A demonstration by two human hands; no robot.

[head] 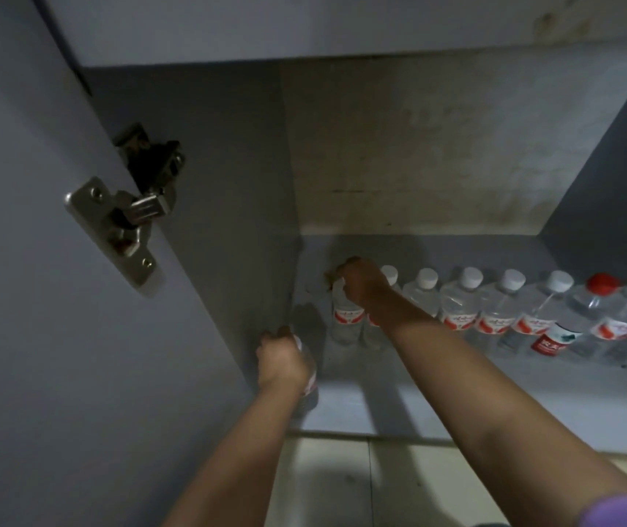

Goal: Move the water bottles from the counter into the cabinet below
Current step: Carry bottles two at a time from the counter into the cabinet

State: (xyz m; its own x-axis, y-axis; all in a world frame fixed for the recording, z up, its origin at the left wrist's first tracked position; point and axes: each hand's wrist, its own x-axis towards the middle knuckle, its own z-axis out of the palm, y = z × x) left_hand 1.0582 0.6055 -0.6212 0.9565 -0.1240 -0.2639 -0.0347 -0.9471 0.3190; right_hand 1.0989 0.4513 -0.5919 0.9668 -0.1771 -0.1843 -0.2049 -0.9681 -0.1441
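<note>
Low in the frame's centre, the left hand [282, 359] grips a bottle [310, 374] by the cabinet [456, 393] front edge. Farther in, the right hand [361, 285] grips a second bottle's [346, 317] top, leftmost in a row [494, 310] running right.

dim grey cabinet interior [437, 154], stained back panel, metal door hinge [121, 214], pale tiled floor [342, 484].

Both bare forearms stretched forward and down, left hand [281, 359] nearer and lower, knuckles up, fingers curled round a bottle [310, 368], right hand [361, 285] reaching further in, fingers bent downward over the top of another bottle [346, 317], purple sleeve [623, 511] at the right upper arm
</note>
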